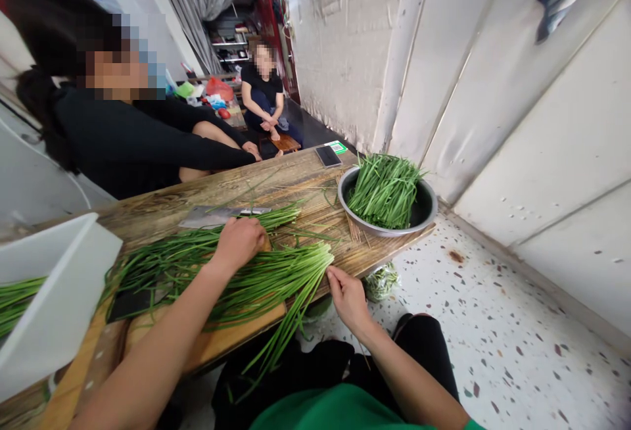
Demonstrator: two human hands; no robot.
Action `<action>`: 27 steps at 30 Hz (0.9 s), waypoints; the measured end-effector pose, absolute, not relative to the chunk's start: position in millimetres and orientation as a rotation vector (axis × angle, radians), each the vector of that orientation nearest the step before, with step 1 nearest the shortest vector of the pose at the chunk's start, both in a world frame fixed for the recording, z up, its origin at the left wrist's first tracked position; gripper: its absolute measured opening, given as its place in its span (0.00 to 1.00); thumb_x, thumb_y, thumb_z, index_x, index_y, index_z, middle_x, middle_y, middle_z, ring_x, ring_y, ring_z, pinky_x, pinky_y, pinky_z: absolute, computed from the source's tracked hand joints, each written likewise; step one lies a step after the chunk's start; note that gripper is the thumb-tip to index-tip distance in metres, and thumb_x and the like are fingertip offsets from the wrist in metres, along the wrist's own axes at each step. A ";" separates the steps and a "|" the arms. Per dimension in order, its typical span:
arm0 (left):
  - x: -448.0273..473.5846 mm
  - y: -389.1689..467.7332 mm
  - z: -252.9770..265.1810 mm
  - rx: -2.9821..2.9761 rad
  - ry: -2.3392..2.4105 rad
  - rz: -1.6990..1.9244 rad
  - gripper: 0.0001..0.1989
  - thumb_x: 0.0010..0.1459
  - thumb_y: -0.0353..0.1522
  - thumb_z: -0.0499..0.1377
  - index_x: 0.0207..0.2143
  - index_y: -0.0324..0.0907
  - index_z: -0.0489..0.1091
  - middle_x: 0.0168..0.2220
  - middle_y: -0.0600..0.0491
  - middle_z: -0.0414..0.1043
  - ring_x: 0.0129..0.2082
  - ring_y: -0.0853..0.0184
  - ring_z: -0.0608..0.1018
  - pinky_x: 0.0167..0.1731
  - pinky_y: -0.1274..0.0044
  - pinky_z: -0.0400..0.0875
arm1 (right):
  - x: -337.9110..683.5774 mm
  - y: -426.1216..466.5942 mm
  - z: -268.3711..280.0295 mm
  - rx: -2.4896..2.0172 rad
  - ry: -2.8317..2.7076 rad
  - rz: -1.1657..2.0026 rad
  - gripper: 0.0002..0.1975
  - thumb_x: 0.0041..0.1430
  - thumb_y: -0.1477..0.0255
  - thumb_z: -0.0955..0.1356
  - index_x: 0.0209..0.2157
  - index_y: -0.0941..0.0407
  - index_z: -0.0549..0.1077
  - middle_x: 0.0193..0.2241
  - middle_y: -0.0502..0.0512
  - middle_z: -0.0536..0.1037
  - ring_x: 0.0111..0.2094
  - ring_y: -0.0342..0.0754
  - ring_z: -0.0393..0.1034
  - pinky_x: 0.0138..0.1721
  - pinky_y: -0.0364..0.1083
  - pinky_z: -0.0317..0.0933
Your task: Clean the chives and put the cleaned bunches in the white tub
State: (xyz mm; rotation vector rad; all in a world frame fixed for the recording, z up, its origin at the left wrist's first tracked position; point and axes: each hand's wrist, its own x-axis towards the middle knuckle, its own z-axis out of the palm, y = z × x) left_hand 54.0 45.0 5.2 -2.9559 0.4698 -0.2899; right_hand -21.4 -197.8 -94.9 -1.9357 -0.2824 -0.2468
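Note:
My left hand point(240, 242) lies over the garlic chives point(276, 271) on the cutting board, its fingers curled round some of the stems. Pale cut ends of this bunch fan out to the right. Right at those ends, my right hand point(349, 295) is closed in a pinch. Below its palm sticks out a thin bamboo skewer point(363, 354), in line with the pinched fingers; the part inside the hand is hidden. More chives point(167, 259) lie in a dark green heap left of my left hand. A cleaver point(210, 215) rests flat behind them.
A metal basin point(428, 210) of chives stands at the table's right end, loose skewers point(355, 229) beside it. A phone point(328, 156) lies behind. At left is a white bin point(73, 285) holding chives. One person point(113, 134) sits across the table, another point(263, 91) farther back.

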 end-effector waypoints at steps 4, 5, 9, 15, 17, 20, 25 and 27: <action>50.6 19.6 8.2 -3.447 0.625 -0.213 0.09 0.50 0.34 0.51 0.27 0.40 0.69 0.32 0.52 0.72 0.34 0.65 0.71 0.36 0.75 0.60 | -21.2 -197.6 -93.3 -1.932 -0.277 -0.251 0.15 0.59 0.70 0.56 0.29 0.55 0.72 0.22 0.50 0.73 0.26 0.44 0.69 0.30 0.40 0.62; 51.3 11.4 5.9 -3.580 0.663 -0.145 0.10 0.50 0.35 0.51 0.28 0.40 0.68 0.31 0.52 0.72 0.33 0.67 0.72 0.35 0.77 0.61 | -21.2 -197.6 -93.0 -1.933 -0.280 -0.251 0.15 0.59 0.70 0.56 0.30 0.55 0.72 0.22 0.50 0.74 0.26 0.44 0.69 0.30 0.40 0.62; 59.2 -19.0 -12.9 -3.972 0.569 0.170 0.12 0.49 0.37 0.53 0.32 0.38 0.69 0.28 0.52 0.73 0.29 0.68 0.74 0.32 0.78 0.66 | -20.6 -198.0 -92.8 -1.923 -0.294 -0.264 0.15 0.59 0.70 0.57 0.32 0.55 0.73 0.24 0.50 0.75 0.26 0.44 0.69 0.31 0.40 0.63; 69.2 -38.2 -29.5 -4.009 0.451 0.257 0.13 0.47 0.39 0.55 0.29 0.39 0.73 0.29 0.52 0.75 0.30 0.66 0.75 0.33 0.77 0.67 | -19.6 -197.9 -93.6 -1.901 -0.292 -0.251 0.14 0.59 0.70 0.57 0.33 0.54 0.73 0.25 0.51 0.75 0.29 0.46 0.70 0.34 0.41 0.63; 68.8 -38.7 -28.3 -4.002 0.450 0.243 0.13 0.47 0.39 0.55 0.28 0.39 0.74 0.29 0.52 0.75 0.30 0.66 0.75 0.34 0.78 0.66 | -19.8 -197.4 -93.6 -1.901 -0.283 -0.252 0.14 0.59 0.70 0.57 0.33 0.54 0.73 0.24 0.51 0.75 0.28 0.46 0.70 0.34 0.41 0.63; 66.3 -38.3 -25.4 -4.005 0.352 0.239 0.14 0.47 0.39 0.56 0.28 0.38 0.74 0.29 0.51 0.75 0.31 0.65 0.75 0.34 0.77 0.66 | -20.5 -196.5 -93.5 -1.897 -0.275 -0.251 0.14 0.59 0.70 0.57 0.33 0.55 0.73 0.24 0.51 0.75 0.28 0.45 0.70 0.33 0.41 0.63; 63.8 -38.0 -25.5 -4.044 0.244 0.283 0.15 0.46 0.40 0.56 0.29 0.37 0.74 0.30 0.51 0.75 0.31 0.65 0.74 0.33 0.77 0.66 | -21.4 -195.6 -93.0 -1.901 -0.270 -0.241 0.15 0.59 0.70 0.56 0.32 0.55 0.72 0.24 0.51 0.74 0.27 0.45 0.69 0.32 0.41 0.63; 64.0 -38.0 -26.4 -4.060 0.237 0.305 0.15 0.45 0.40 0.56 0.28 0.37 0.74 0.29 0.51 0.75 0.30 0.65 0.74 0.32 0.77 0.66 | -21.5 -195.5 -92.9 -1.898 -0.269 -0.248 0.15 0.59 0.70 0.56 0.31 0.55 0.72 0.24 0.51 0.74 0.28 0.45 0.69 0.33 0.41 0.63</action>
